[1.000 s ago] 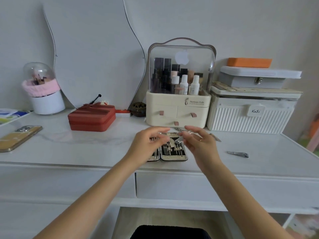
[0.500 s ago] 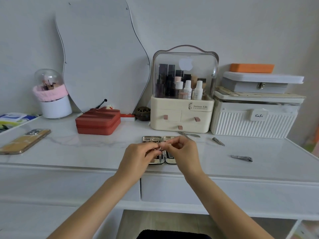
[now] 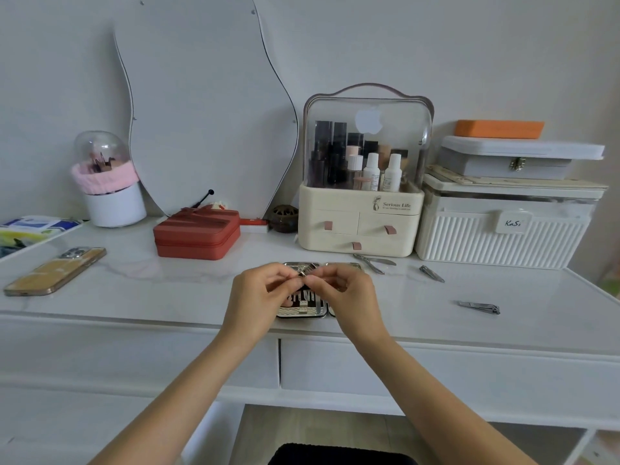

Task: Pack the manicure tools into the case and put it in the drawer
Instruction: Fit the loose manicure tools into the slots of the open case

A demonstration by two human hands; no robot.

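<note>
The manicure case (image 3: pixel 303 312) lies open flat at the desk's (image 3: pixel 167 290) front edge, prob so both halves are reachable. Left hand (image 3: pixel 258 297) and right hand (image 3: pixel 349 293) meet right over it, both pinched shut on one small metal tool (image 3: pixel 303 272) btw the fingertips, looks like it's being lined up for a slot. 3 tools are loose to the right: nippers (image 3: pixel 374 262) just behind the case, a small clipper (image 3: pixel 431 273) further back-right, a bigger clipper (image 3: pixel 479 307) toward the right edge. 2 front drawers (image 3: pixel 436 370) under the desk, both shut, so stowing comes last imo.
</note>
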